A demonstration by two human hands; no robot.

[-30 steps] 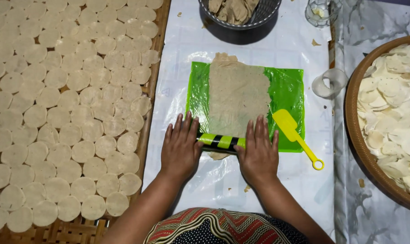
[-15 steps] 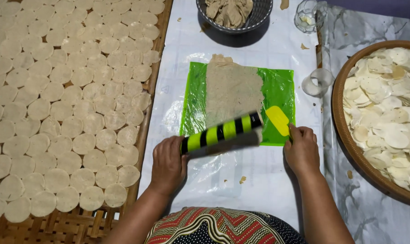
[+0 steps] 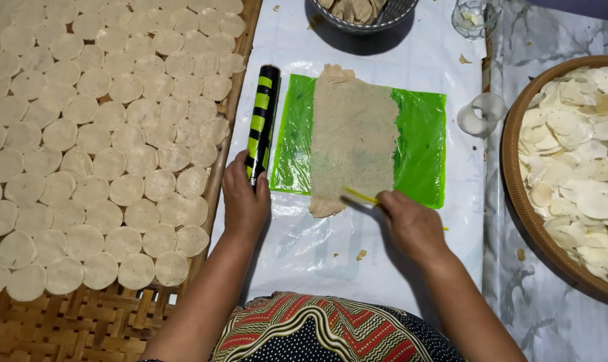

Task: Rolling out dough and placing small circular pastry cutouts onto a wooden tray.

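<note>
Head view: left hand (image 3: 245,201) grips striped roller (image 3: 261,121) beside dough discs (image 3: 103,141); right hand (image 3: 413,224) pinches yellow scraper (image 3: 361,196).

One black-and-green striped rolling pin (image 3: 260,121), one rolled dough sheet (image 3: 353,137), one green plastic sheet (image 3: 421,144), two hands, uncountable dough discs (image 3: 103,147).

A black rolling pin (image 3: 261,121) with yellow-green stripes lies lengthwise just left of the green plastic sheet (image 3: 421,144), which lies flat at the table's middle under a thin, ragged-edged strip of beige rolled dough (image 3: 353,137), a thin yellow tool (image 3: 361,196) touching the dough's near edge.
</note>
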